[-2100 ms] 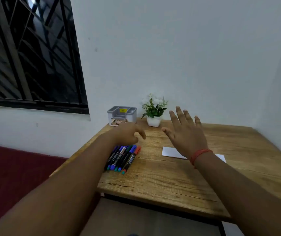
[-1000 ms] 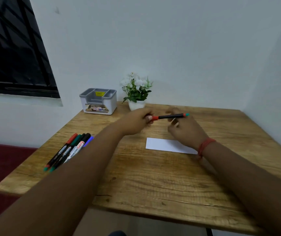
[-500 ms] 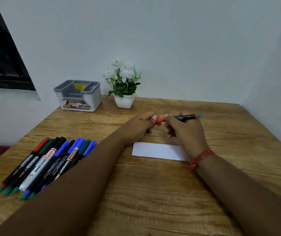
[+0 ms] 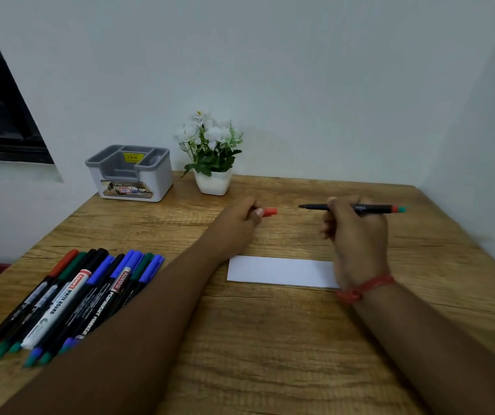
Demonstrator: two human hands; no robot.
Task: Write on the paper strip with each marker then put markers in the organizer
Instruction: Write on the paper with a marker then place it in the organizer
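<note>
The left hand (image 4: 241,218) pinches the red cap (image 4: 269,212); the right hand (image 4: 352,232) grips the uncapped marker (image 4: 369,208) above the counter (image 4: 270,339), ready for the paper strip (image 4: 279,271) just nearer.

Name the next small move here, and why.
Probably lower the right hand so the marker tip meets the paper: the left hand holds the red cap off, and the paper looks blank.
</note>
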